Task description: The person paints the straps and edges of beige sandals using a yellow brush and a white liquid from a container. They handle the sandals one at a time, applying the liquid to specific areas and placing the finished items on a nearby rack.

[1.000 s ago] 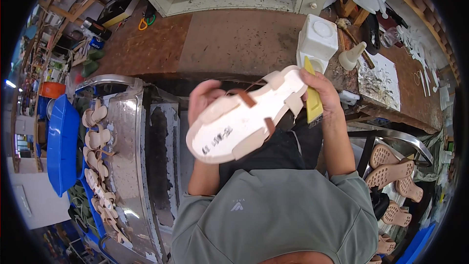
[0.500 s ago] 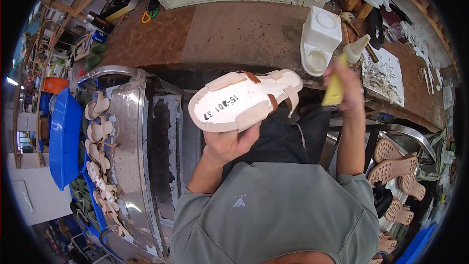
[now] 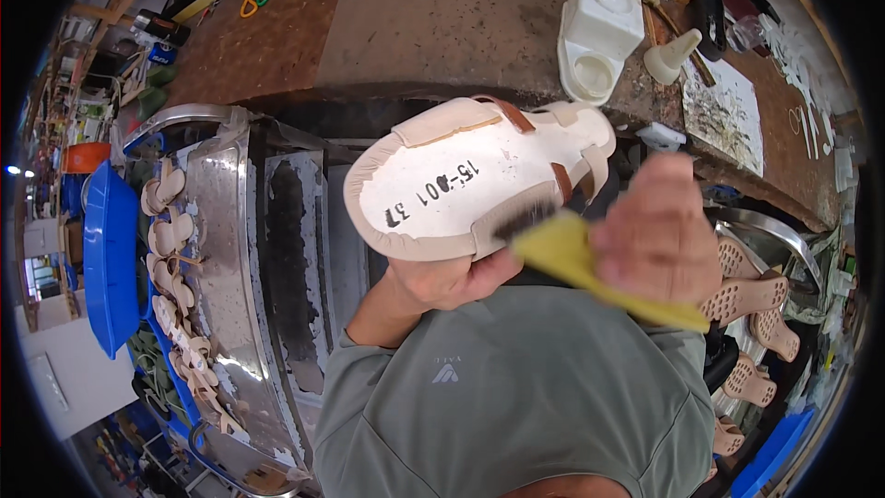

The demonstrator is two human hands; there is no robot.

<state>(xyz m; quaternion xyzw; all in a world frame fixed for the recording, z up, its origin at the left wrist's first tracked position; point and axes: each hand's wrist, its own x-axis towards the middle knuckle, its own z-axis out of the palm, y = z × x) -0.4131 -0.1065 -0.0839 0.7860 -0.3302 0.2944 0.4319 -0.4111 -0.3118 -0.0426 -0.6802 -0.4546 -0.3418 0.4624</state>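
Observation:
My left hand [image 3: 442,280] holds a beige sandal upper [image 3: 433,161] from beneath, with its white underside facing up. Dark printed marks run along that underside, and brown and beige straps cross near its narrow end. My right hand [image 3: 659,231], somewhat blurred, is closed around the yellow handle of a flat brush [image 3: 558,254]. The brush's dark bristles lie at the near edge of the sandal upper, beside a strap. Part of my left hand's fingers is hidden under the sandal upper.
Beyond my hands runs a brown workbench [image 3: 406,37], bearing a white glue dispenser [image 3: 599,28] and a cream nozzle bottle [image 3: 671,57]. Sandal uppers [image 3: 171,235] line a metal stand at left, beside a blue tray [image 3: 109,258]. Perforated tan soles [image 3: 751,295] stand at right.
My right hand has brought the brush from beside the white dispenser left and nearer, to the sandal upper's edge. The view has shifted, and the sandal upper appears slightly larger.

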